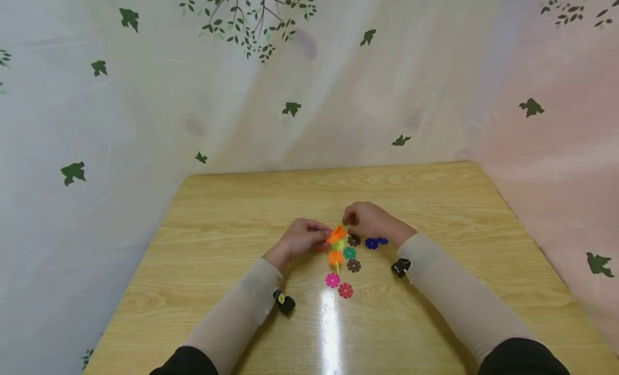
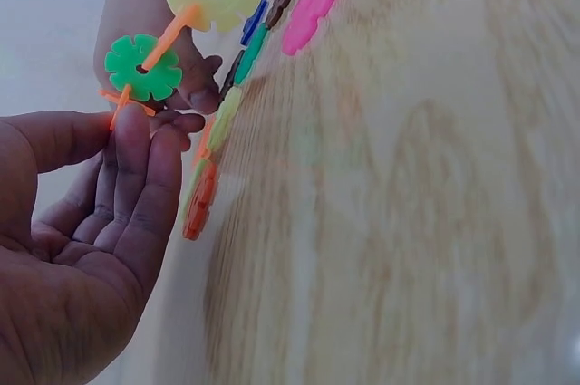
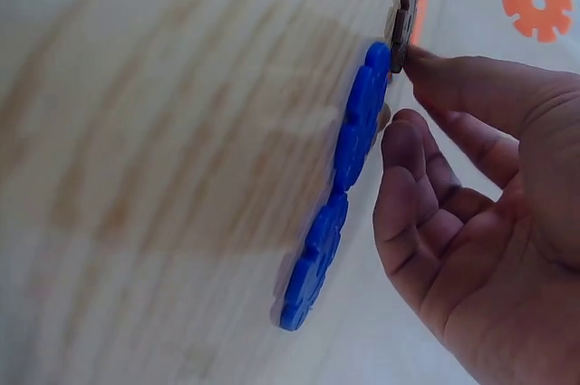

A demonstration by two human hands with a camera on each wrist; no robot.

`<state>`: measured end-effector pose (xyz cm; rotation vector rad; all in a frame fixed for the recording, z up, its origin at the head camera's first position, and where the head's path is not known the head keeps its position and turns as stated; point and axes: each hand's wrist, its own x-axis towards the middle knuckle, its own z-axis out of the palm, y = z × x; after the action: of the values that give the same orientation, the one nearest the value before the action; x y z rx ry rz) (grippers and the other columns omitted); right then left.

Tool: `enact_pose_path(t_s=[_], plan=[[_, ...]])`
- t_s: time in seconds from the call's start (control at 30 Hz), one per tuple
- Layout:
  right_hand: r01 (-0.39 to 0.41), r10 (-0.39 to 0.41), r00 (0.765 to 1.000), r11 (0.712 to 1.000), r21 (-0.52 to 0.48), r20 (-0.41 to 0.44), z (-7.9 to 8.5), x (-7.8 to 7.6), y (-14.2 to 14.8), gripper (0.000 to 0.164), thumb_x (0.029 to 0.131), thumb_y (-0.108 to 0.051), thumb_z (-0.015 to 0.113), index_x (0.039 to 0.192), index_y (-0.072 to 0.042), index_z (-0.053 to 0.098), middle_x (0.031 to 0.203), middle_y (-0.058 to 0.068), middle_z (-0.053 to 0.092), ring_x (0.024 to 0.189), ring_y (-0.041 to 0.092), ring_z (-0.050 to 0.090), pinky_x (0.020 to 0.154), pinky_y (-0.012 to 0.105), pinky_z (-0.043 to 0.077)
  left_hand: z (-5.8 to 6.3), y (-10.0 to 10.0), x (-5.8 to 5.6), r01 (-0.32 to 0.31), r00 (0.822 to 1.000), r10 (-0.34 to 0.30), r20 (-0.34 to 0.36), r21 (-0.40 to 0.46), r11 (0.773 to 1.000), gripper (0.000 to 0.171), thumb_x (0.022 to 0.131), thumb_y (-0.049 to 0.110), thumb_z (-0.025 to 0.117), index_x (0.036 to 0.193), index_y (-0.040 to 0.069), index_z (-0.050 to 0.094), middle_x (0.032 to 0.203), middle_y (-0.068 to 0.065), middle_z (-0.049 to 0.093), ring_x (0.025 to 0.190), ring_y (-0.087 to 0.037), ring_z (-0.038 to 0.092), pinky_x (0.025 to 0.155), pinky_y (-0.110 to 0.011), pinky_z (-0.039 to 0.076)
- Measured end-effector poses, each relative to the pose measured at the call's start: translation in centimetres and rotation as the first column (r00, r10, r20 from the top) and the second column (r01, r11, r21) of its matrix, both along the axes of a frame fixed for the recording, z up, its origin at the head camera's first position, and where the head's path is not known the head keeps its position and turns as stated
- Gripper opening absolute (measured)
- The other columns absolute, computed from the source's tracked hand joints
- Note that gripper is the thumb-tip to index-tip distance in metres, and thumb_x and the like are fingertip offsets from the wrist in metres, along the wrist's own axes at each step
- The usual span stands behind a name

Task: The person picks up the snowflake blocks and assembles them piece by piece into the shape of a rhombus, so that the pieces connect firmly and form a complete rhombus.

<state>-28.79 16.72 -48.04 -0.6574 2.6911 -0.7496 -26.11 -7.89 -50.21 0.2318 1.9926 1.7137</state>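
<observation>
Linked discs [image 2: 161, 79] were pinched in the left grip [image 1: 301, 237], lower centre of the head view; just right, a brown disc [image 1: 354, 240] was overhung by the nearer right grip [image 1: 371, 220], fingertips apart.

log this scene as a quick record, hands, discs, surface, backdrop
left hand: pinches an orange notched disc
linked to it: green notched disc, joined by another orange disc to a yellow disc
right hand: thumb and fingers parted beside a brown disc; contact unclear
also on table: two blue discs, pink disc, red disc, teal disc
surface: wood-grain table
backdrop: pale cloth, printed birds
</observation>
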Motion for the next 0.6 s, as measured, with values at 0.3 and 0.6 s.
enact_pose_path(t_s=[0.3, 0.6], plan=[[-0.102, 0.102, 0.995, 0.995, -0.024, 0.020, -0.1, 1.6, -0.9, 0.031, 0.095, -0.015, 0.079, 0.126, -0.014, 0.076, 0.103, 0.002, 0.064, 0.092, 0.017, 0.061, 0.084, 0.037, 0.054, 0.0, -0.2, 1.3, -0.012, 1.000, 0.012, 0.007, 0.007, 1.000, 0.022, 0.101, 0.011, 0.071, 0.116, -0.004, 0.075, 0.100, -0.013, 0.077, 0.083, -0.019, 0.074, 0.082, -0.038, 0.062], [-0.068, 0.072, 0.996, 0.994, -0.088, 0.045, -0.2, 2.9, -0.7, 0.019, 0.092, -0.010, 0.081, 0.108, -0.014, 0.072, 0.101, 0.000, 0.067, 0.091, 0.017, 0.062, 0.083, 0.037, 0.055, 0.1, -0.4, 2.7, -0.012, 1.000, 0.012, 0.007, 0.015, 1.000, 0.021, 0.101, 0.009, 0.071, 0.115, -0.005, 0.075, 0.098, -0.014, 0.077, 0.082, -0.019, 0.075, 0.080, -0.037, 0.062]])
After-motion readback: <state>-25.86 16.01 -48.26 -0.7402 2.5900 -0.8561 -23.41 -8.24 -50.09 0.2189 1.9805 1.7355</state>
